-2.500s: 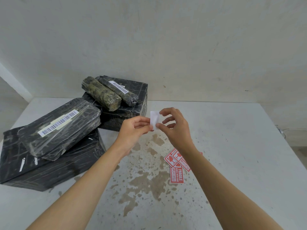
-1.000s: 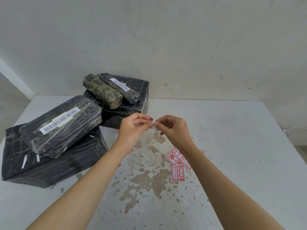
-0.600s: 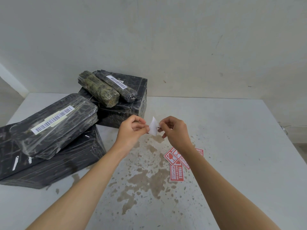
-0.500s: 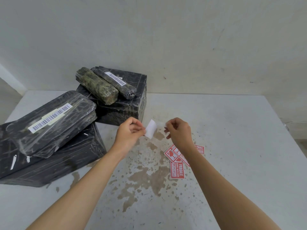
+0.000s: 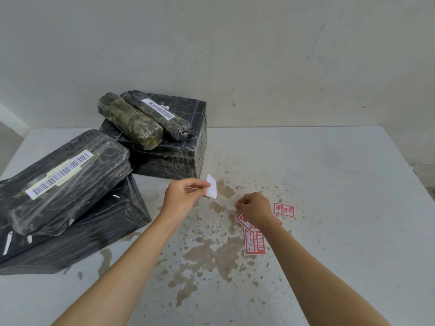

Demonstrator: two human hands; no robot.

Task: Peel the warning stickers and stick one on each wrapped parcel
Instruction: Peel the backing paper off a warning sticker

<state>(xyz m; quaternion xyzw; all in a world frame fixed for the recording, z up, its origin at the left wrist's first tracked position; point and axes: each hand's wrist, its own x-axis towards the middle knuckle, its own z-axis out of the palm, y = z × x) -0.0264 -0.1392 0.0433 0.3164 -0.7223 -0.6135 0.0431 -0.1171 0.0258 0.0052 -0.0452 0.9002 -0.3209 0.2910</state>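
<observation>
Fingers (image 5: pixel 198 184) over stained table (image 5: pixel 329 184), plaster wall (image 5: pixel 259 55)

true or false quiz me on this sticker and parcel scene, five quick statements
1. The left hand pinches a white slip. True.
2. Three rolled parcels lie on the box parcel at the back. False: two rolled parcels lie on it.
3. Red stickers lie on the table under and beside the right hand. True.
4. The flat parcel carries a red sticker. False: only a white barcode label shows on it.
5. Both hands hold the white slip. False: only the left hand does; the right hand is lower, apart from the slip.
</observation>
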